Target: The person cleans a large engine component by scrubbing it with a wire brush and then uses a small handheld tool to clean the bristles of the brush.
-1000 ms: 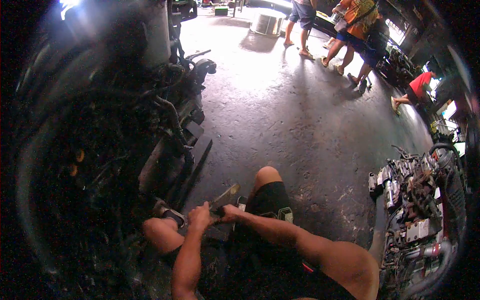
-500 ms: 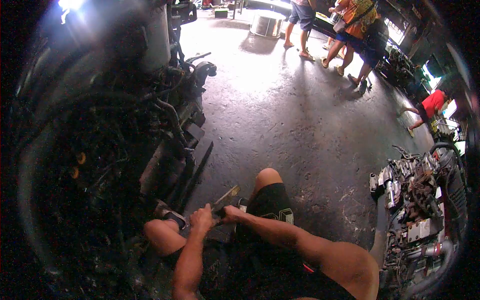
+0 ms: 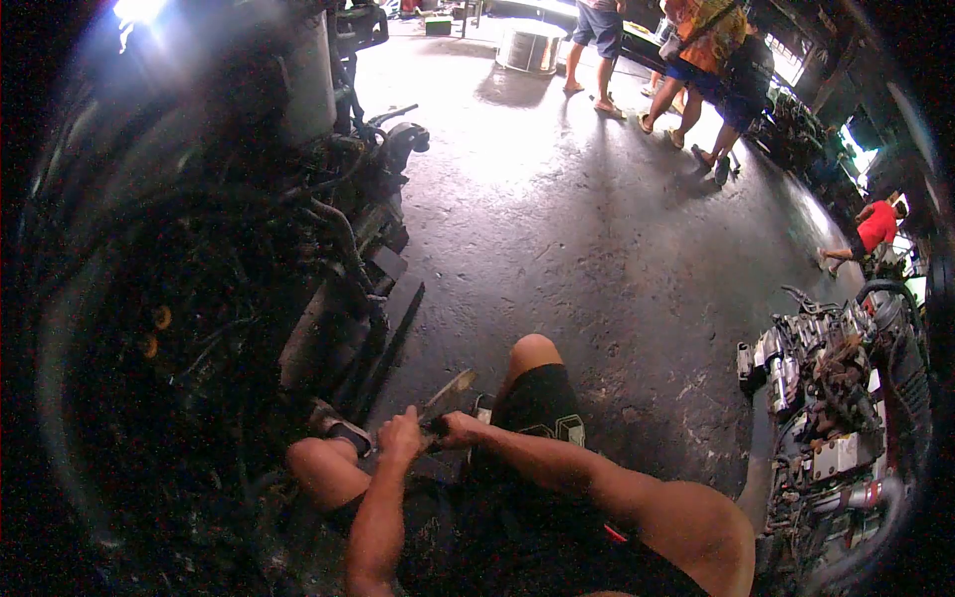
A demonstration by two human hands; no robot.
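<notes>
Low in the middle, between my bent knees, my two hands are close together. My left hand (image 3: 400, 438) is closed, thumb on top, at the lower end of a flat blade-like strip (image 3: 448, 392) that slants up and away to the right. My right hand (image 3: 461, 429) is closed just beside it, its fingers on a dark piece (image 3: 435, 426) near the strip's lower end. What that dark piece is cannot be made out in the shadow. My knee (image 3: 534, 350) is just beyond the strip's tip.
A dark mass of machinery with hoses (image 3: 343, 234) stands close on my left. An engine (image 3: 826, 398) is at the right. Several people stand at the far end near a round metal drum (image 3: 527, 48); a person in a red shirt (image 3: 877, 227) is far right on the worn floor (image 3: 597, 259).
My hands and the strip have barely moved. The person in the red shirt has shifted slightly right and down in the view.
</notes>
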